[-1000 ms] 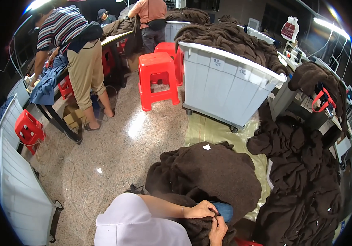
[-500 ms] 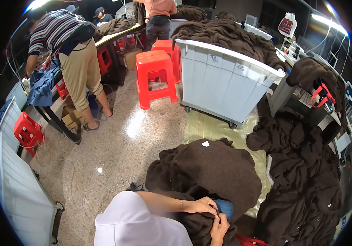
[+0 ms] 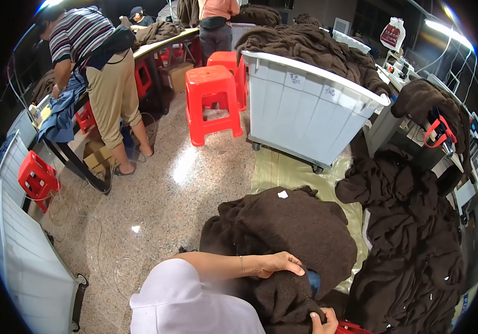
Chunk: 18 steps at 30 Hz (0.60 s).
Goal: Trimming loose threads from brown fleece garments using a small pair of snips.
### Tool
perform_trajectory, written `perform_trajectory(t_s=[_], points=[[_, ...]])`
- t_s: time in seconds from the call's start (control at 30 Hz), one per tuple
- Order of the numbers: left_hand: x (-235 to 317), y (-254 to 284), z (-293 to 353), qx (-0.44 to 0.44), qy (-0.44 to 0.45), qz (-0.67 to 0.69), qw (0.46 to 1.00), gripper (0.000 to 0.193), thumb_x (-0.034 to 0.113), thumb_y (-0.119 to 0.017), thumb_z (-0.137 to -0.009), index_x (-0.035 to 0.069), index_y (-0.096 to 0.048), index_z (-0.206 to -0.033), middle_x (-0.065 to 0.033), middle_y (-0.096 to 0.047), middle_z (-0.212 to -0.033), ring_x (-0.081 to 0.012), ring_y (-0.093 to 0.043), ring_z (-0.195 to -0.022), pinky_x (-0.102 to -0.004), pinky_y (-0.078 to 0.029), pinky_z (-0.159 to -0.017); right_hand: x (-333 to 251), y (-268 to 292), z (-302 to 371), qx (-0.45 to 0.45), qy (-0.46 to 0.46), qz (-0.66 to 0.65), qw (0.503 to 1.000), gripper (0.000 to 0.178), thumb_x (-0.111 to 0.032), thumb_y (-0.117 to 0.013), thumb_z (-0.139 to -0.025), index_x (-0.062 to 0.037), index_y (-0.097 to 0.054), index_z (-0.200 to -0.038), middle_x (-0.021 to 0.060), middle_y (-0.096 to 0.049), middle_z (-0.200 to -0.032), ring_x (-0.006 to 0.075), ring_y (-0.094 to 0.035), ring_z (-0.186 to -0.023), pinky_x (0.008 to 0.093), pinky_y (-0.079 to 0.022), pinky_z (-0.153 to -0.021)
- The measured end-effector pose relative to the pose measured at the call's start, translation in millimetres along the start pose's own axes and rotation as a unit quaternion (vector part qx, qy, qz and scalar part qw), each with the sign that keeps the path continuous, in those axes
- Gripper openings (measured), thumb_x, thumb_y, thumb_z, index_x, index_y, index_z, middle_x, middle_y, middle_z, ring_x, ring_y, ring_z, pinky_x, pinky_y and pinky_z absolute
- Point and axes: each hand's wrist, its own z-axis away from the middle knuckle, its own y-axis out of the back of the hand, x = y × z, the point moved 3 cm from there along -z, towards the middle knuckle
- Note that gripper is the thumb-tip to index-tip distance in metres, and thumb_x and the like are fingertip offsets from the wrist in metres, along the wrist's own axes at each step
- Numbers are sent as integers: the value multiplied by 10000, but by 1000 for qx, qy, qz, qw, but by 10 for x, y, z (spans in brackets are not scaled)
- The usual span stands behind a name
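My left hand (image 3: pixel 282 264) pinches an edge of dark brown fleecy fabric (image 3: pixel 283 298) between thumb and fingers. Lower and to the right, my right hand (image 3: pixel 324 323) grips another part of the same fabric, so the cloth spans between them over my lap. A bit of blue cloth (image 3: pixel 314 283) shows just beyond it. Directly in front lies a large heap of brown fleece (image 3: pixel 289 228) with a small white tag (image 3: pixel 282 194) on top.
A grey wheeled bin (image 3: pixel 306 111) piled with brown fleece stands ahead. Red stools (image 3: pixel 212 103) are beside it. More fleece (image 3: pixel 406 239) covers the right side. A white bin (image 3: pixel 27 256) is at left. A co-worker (image 3: pixel 102 72) bends over a table at far left.
My hands were close together at the fabric's edge; now they are apart. The right hand has moved down and right, and more cloth shows between them. The co-worker's arm has shifted.
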Motion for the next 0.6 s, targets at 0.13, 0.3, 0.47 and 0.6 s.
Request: perform_trajectory(t_s=[0.13,0.3,0.47,0.6], points=[[-110,-114,146,-26,0,-1,1000,171,179,-720,-827,38,-693,-921,-38,-701,-890,-141,-642,-808,-284,-510,-772,-139,122,235,70,7,25,997,159,16,-617,-878,22,-614,-1037,82,-634,-959,171,-582,-916,290,-454,-867],[-97,-266,148,-64,0,4,998,167,206,-677,-875,41,-704,-879,-28,-700,-871,-121,-631,-794,-270,-496,-754,243,186,558,296,27,24,955,248,81,-622,-761,15,-613,-1001,100,-620,-906,192,-586,-866,294,-473,-809],[217,-483,142,2,-40,24,999,118,110,-671,-861,0,-689,-900,-62,-699,-892,-157,-649,-826,-292,-518,-804,-383,289,494,343,17,66,937,298,130,-525,-791,40,-653,-1044,128,-680,-1018,215,-634,-969,312,-473,-904],[232,-726,-4,-33,-27,5,999,118,105,-648,-886,2,-686,-931,-59,-702,-921,-137,-649,-847,-266,-503,-837,-532,170,603,436,31,14,899,278,130,-594,-728,-3,-673,-959,108,-685,-911,189,-649,-836,277,-497,-786]])
